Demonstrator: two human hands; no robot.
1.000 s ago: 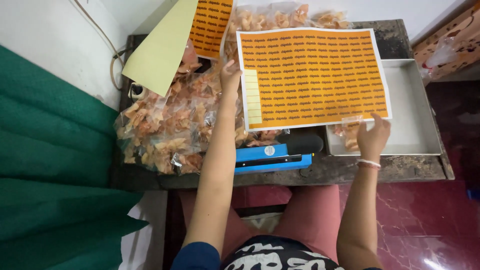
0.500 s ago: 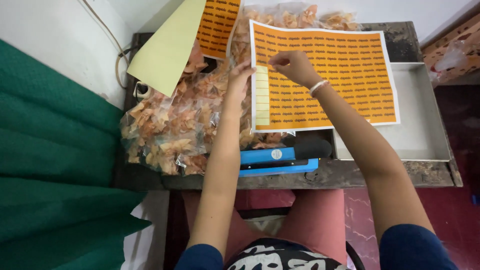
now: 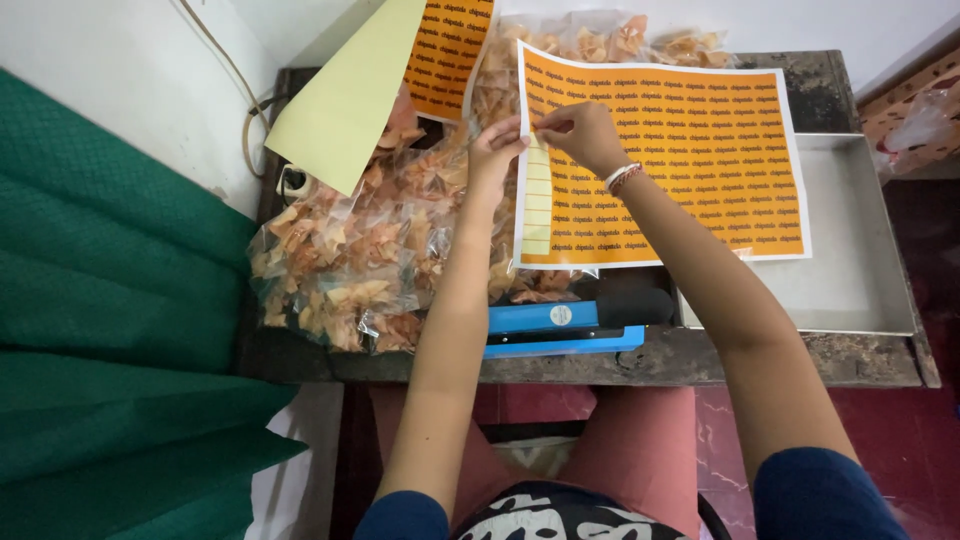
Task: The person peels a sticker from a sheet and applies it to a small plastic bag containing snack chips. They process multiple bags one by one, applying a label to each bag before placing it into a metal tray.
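An orange sheet of small stickers [image 3: 690, 160] lies across the snack bags and the metal tray. My left hand [image 3: 492, 150] pinches the sheet's left edge near the top. My right hand [image 3: 578, 132] has its fingertips pinched on a sticker at the upper left of the sheet, beside a pale yellow column where stickers are gone. The two hands almost touch. A pile of clear bags filled with orange fried snacks [image 3: 350, 265] sits under and left of the sheet.
A blue heat sealer [image 3: 560, 325] lies at the table's front edge. A grey metal tray [image 3: 860, 270] is at the right. A second sticker sheet with its yellow backing folded over [image 3: 350, 95] leans at the back left. Green cloth [image 3: 110, 330] hangs at left.
My right hand left the sheet's lower right corner, crossed to its upper left, and now pinches there. The sheet shifted slightly; my left hand stayed on its left edge.
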